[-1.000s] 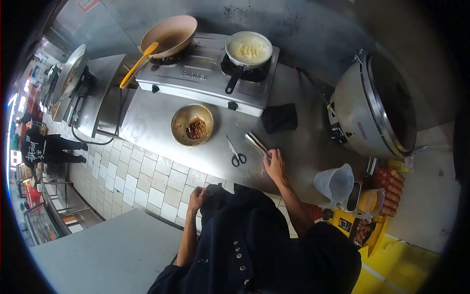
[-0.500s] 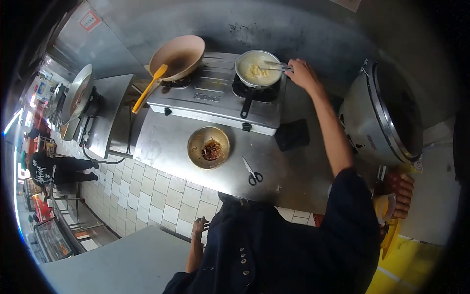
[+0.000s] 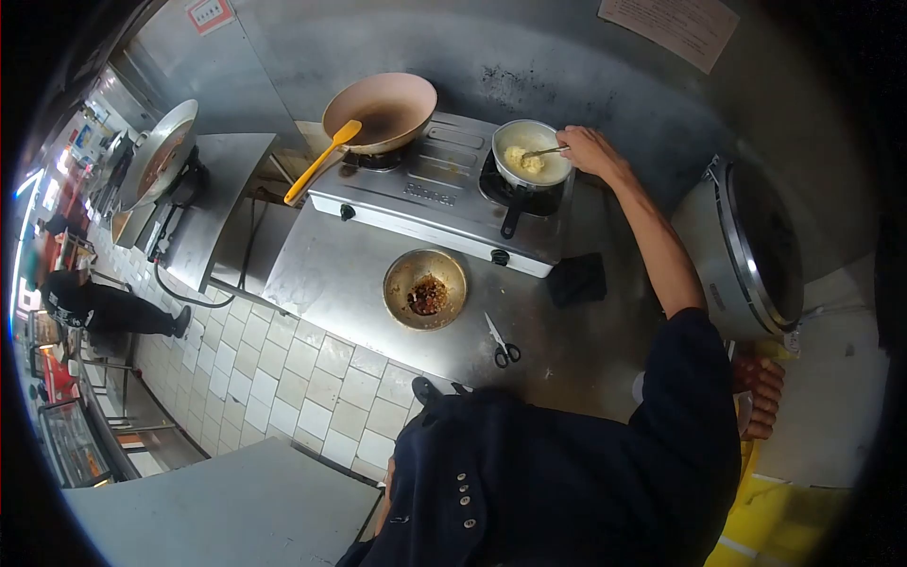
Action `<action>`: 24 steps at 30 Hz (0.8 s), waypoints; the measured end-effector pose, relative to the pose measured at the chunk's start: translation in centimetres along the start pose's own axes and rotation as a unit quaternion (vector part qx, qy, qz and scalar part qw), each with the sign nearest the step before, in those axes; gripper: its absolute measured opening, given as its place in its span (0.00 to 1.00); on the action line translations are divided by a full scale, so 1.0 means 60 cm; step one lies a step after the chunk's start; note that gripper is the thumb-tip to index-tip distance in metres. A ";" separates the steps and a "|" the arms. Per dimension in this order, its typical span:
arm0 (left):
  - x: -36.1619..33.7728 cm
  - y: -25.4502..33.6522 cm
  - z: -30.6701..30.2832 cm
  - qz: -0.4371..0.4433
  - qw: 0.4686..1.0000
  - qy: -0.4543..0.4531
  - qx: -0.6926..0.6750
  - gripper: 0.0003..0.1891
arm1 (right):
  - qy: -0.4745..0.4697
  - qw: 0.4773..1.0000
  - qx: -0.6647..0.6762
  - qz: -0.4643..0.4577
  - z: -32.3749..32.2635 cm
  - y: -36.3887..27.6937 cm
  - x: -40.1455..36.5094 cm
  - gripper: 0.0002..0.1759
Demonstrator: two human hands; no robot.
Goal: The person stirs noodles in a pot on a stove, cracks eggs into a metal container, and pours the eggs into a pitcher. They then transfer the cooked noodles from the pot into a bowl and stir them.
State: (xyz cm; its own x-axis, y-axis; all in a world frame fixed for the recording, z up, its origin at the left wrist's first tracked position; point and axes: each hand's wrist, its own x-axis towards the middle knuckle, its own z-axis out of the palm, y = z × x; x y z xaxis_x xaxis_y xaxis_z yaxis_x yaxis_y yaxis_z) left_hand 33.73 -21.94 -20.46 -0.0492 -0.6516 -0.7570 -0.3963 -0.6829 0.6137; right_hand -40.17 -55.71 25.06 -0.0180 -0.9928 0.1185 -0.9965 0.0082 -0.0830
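Observation:
My right hand (image 3: 588, 151) is closed around metal tongs (image 3: 546, 151) over a small saucepan (image 3: 532, 181). The tongs' tips meet a pale yellow clump of food (image 3: 525, 161) inside the pan, where whitish liquid or coating shows around it. The pan rests on the right burner of a silver gas stove (image 3: 430, 194), its black handle toward me. Of my left arm only a sliver of skin shows beside the dark shirt; the hand itself is hidden. A metal bowl (image 3: 397, 283) with a dark, chunky mixture (image 3: 428, 295) stands on the steel counter (image 3: 331, 265), with scissors (image 3: 501, 345) nearby.
A wide pan (image 3: 416, 94) sits on the left burner, an orange spatula (image 3: 324, 163) across its rim. A black cloth-like item (image 3: 576, 280) lies by the stove. At right are a large cooker (image 3: 709, 255) and stacked eggs (image 3: 765, 397). Another person (image 3: 113, 307) stands far left.
The view has shifted, so the stove appears further right. The food now looks gathered into a clump at the tongs. My left hand has gone out of sight. The distant person has moved slightly.

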 end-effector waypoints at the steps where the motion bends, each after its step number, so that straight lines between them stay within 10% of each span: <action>1: 0.003 0.002 0.000 -0.001 1.000 0.000 0.012 0.27 | 0.013 1.000 -0.003 -0.005 -0.018 -0.003 -0.006 0.07; 15: 0.007 0.163 -0.024 -0.024 0.996 0.015 -0.084 0.21 | -0.033 0.999 0.006 0.033 -0.096 0.018 -0.013 0.17; 24: 0.001 0.157 -0.005 -0.065 0.995 0.035 -0.062 0.20 | -0.079 0.995 0.043 0.049 0.078 0.101 0.089 0.13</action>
State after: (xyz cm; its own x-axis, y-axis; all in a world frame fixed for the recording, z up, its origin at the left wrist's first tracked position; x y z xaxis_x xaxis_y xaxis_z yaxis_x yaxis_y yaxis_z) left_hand 30.28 -28.51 -14.63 0.0603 -0.5742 -0.8165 -0.2780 -0.7953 0.5387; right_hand -45.92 -61.53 20.53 -0.0942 -0.9943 -0.0501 -0.9799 0.1015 -0.1716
